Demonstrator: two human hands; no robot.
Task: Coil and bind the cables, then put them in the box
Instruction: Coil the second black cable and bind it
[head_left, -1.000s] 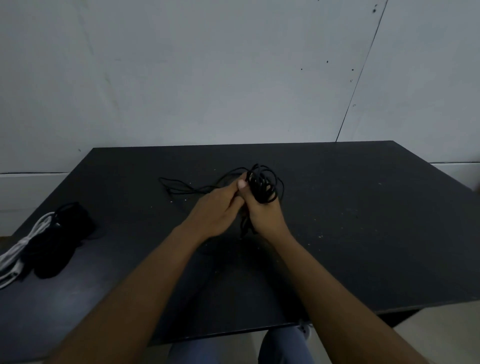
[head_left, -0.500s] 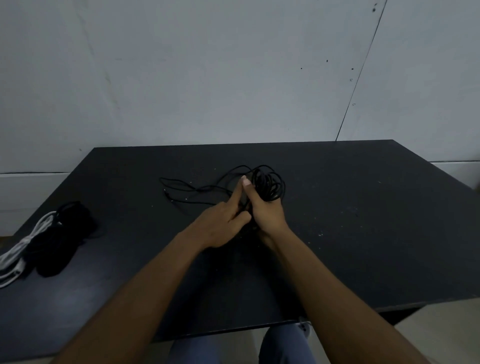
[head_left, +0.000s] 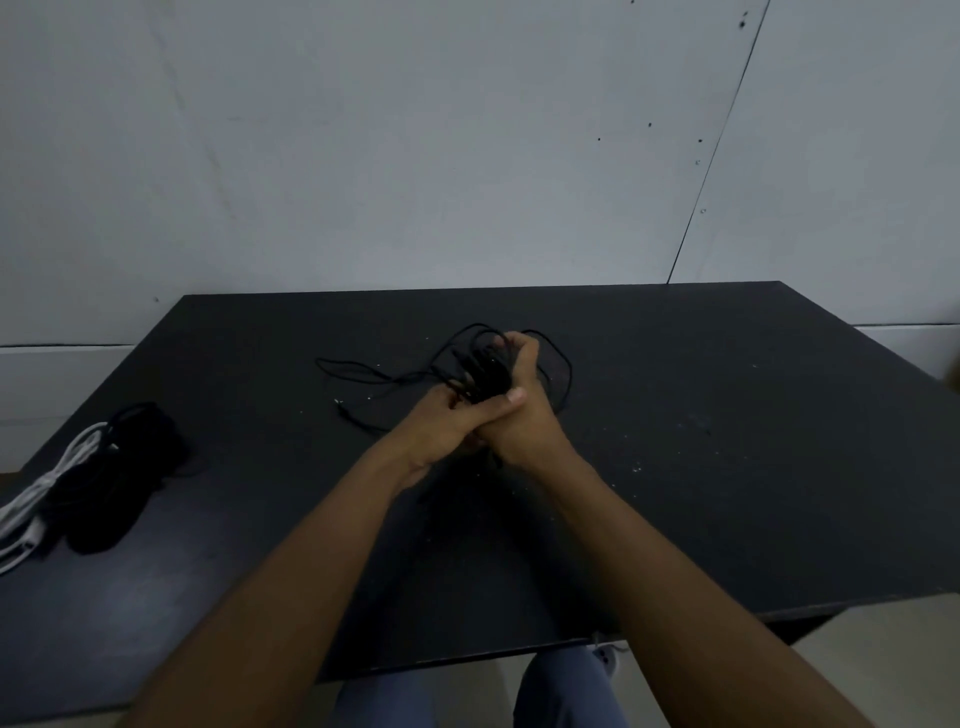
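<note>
cable coil (head_left: 485, 366) gripped by right hand (head_left: 522, 415) — left hand (head_left: 434, 428) too.

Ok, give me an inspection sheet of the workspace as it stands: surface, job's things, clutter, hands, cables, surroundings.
Surface: black table, dotted with pale specks.
Job's things: black cable partly coiled at the centre; white cable bundle and dark bundle lie at the table's left edge; no box seen.
Clutter: nothing seen.
Hands: right hand grips the coil; left hand is pressed against it, holding strands.
Cables: loose end of the black cable trails to the left on the table.
Surroundings: grey wall behind the table; the person's blue trousers below its near edge.
</note>
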